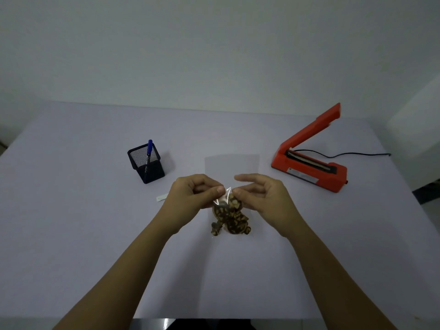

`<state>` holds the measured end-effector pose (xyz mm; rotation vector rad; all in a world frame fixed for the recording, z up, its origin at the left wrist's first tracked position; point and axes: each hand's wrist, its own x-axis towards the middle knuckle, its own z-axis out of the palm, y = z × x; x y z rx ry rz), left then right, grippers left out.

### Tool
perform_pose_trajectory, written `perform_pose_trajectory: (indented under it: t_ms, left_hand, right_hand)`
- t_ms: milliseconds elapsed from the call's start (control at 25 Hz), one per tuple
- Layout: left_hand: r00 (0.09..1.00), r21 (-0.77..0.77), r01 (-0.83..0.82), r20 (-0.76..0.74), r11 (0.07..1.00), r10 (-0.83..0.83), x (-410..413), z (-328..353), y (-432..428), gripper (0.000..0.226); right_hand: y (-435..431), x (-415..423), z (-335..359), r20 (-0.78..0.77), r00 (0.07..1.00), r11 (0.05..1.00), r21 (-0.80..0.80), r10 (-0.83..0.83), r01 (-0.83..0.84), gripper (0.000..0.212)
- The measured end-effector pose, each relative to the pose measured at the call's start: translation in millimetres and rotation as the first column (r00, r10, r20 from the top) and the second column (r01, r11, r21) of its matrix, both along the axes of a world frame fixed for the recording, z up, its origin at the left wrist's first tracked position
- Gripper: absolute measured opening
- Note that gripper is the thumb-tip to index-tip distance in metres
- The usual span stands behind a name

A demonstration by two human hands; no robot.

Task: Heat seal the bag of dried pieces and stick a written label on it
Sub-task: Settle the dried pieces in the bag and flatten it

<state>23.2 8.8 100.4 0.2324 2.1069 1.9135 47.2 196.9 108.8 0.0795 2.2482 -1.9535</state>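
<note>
Pale table (pixel 95 234); left hand (pixel 190 196) and right hand (pixel 262 198) pinching bag (pixel 229 217) mouth, flattening it. Likely next: carrying it to open sealer (pixel 309 163), far right.

Between the hands, the clear bag (pixel 229 216) shows mottled brown and tan dried pieces. Beyond the right hand (pixel 266 201) sits an orange-red sealer (pixel 309 160) with a black cord (pixel 352 154). Beyond the left hand (pixel 190 198), a black mesh cup (pixel 146 164) holds a blue-capped pen (pixel 149 151). The table (pixel 71 210) is pale lilac.
</note>
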Motion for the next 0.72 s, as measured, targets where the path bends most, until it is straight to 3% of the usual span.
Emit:
perform_pose_trajectory:
  t_ms: [200, 520, 720]
  left_hand:
    - [0.999, -0.004, 0.022, 0.045, 1.000, -0.022, -1, -18, -4, 0.012]
    - [0.990, -0.301, 0.073, 0.136, 0.951, -0.033, 2, -119, 0, 0.005]
    - [0.992, -0.449, 0.049, 0.129, 0.892, 0.010, -7, -157, 7, 0.005]
  right_hand:
    - [-3, 4, -14, 0.070, 0.997, 0.997, -0.066, -0.024, 0.029, 0.009]
    - [-14, 13, -125, 0.397, 0.905, 0.981, -0.056, -0.151, 0.188, 0.006]
    - [-10, -1, -164, 0.416, 0.897, 0.989, 0.037, -0.148, 0.146, 0.004]
